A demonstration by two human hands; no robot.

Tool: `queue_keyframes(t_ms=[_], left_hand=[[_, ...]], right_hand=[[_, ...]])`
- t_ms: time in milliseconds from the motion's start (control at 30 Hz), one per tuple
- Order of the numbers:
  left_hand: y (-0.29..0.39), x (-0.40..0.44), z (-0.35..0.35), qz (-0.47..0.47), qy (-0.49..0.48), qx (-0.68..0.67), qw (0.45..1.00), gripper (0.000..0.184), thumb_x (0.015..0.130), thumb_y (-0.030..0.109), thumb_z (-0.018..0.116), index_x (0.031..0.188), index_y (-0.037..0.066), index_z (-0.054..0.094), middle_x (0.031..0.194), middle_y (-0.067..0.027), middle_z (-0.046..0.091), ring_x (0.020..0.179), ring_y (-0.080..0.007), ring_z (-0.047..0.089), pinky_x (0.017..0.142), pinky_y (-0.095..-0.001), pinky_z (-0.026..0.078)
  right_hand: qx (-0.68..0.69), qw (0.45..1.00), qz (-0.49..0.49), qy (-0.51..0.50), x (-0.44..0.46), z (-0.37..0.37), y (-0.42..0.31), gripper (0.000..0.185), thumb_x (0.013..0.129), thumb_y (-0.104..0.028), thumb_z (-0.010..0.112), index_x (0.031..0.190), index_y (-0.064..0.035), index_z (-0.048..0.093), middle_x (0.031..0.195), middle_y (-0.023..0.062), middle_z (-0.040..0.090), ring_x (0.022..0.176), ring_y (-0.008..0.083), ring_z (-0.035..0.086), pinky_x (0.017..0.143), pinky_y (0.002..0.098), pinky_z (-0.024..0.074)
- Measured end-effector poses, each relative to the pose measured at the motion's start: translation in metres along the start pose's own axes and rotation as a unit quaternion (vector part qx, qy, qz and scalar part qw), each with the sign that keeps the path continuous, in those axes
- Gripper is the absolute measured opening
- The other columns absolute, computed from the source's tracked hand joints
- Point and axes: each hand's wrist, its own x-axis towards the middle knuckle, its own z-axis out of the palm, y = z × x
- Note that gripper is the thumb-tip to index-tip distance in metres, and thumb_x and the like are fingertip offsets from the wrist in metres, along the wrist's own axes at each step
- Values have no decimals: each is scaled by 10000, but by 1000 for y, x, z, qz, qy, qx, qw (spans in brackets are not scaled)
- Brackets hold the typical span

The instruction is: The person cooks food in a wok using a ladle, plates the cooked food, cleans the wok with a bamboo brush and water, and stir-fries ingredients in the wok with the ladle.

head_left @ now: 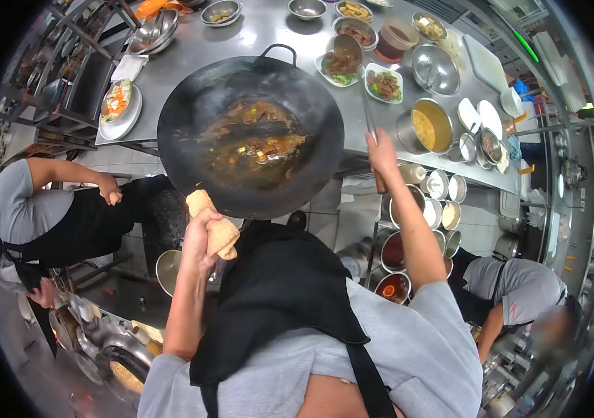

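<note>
My left hand (201, 244) is closed around a folded tan cloth (222, 238) at the near rim of a large black wok (189, 104). Any wok handle there is hidden by the cloth. Brown sauce and small food bits (262, 150) coat the wok's inside. My right hand (383, 155) grips the wooden end of a long-handled ladle (369, 104). The ladle's bowl, with brown meat, is over a white plate of meat and greens (341, 78). Beside it sits a second white plate with similar food (385, 85).
On the steel counter (276, 28) stand a pot of yellow liquid (425, 127), a metal bowl (435, 70) and a vegetable bowl (117, 101). Several sauce containers (392, 285) are right of me. One person (46, 202) is at left, another (513, 285) at right.
</note>
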Motion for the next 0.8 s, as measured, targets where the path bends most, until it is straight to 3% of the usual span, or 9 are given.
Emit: queue_keyframes(t_ms=[33, 100, 200, 433, 533, 600, 633, 700, 800], left_hand=[[0, 2, 0, -1, 1, -4, 1000, 139, 759, 124, 554, 853, 24, 534, 685, -88, 603, 553, -209, 618, 502, -338, 539], [0, 3, -1, -3, 2, -9, 1000, 141, 758, 124, 554, 853, 22, 535, 685, -88, 603, 551, -208, 618, 497, -340, 537], [4, 1, 3, -8, -21, -11, 1000, 156, 757, 126, 557, 866, 18, 532, 685, -89, 603, 546, -208, 619, 489, -336, 539], [10, 6, 23, 18, -37, -13, 999, 204, 756, 132, 569, 919, 25, 509, 679, -88, 587, 539, -208, 615, 492, -320, 544], [11, 17, 32, 21, -42, -4, 999, 200, 761, 136, 574, 917, 32, 506, 676, -92, 580, 534, -215, 610, 479, -328, 533], [11, 27, 36, 16, -70, 0, 997, 203, 765, 143, 580, 916, 33, 501, 680, -98, 580, 529, -227, 605, 463, -339, 521], [11, 32, 38, 12, -87, 0, 996, 208, 766, 147, 585, 917, 32, 500, 685, -100, 582, 528, -234, 604, 454, -346, 515], [9, 38, 47, 43, -95, 5, 995, 184, 786, 128, 568, 916, 18, 497, 698, -112, 588, 547, -251, 619, 460, -368, 529], [2, 51, 57, 81, -107, 13, 991, 178, 789, 104, 554, 929, 8, 499, 725, -120, 599, 574, -258, 636, 487, -368, 547]], right_hand=[[-3, 1000, 0, 0, 5, 4, 9, 389, 941, -252, 533, 1237, -1, 505, 783, 214, 638, 590, 315, 641, 447, 422, 491], [-78, 992, -77, 66, 9, 11, 20, 361, 940, -238, 512, 1194, 17, 534, 914, 324, 630, 833, 477, 627, 696, 535, 501], [-97, 985, -110, 89, 4, 8, 19, 378, 941, -248, 503, 1222, 5, 514, 943, 334, 621, 938, 516, 574, 830, 567, 444], [-164, 981, -50, 88, -9, -3, 7, 399, 949, -255, 488, 1279, -30, 481, 938, 326, 627, 929, 503, 587, 819, 566, 452], [-127, 984, -79, 97, -15, -12, 13, 411, 951, -266, 497, 1284, -27, 482, 931, 317, 635, 933, 501, 589, 831, 548, 461], [-54, 974, -187, 111, -21, -20, 19, 444, 944, -275, 520, 1303, -18, 470, 965, 322, 630, 966, 508, 579, 868, 527, 458], [-65, 928, -313, 189, -25, -20, 14, 354, 953, -278, 529, 1192, -16, 522, 821, 214, 667, 707, 400, 655, 648, 453, 528], [190, 976, -21, -106, -68, -54, -16, 242, 971, -273, 515, 1035, -40, 534, 656, 45, 563, 440, 175, 524, 389, 314, 429], [273, 948, 58, -152, -105, -60, -33, 207, 982, -271, 508, 922, -73, 496, 603, -46, 408, 392, 35, 343, 305, 214, 274]])
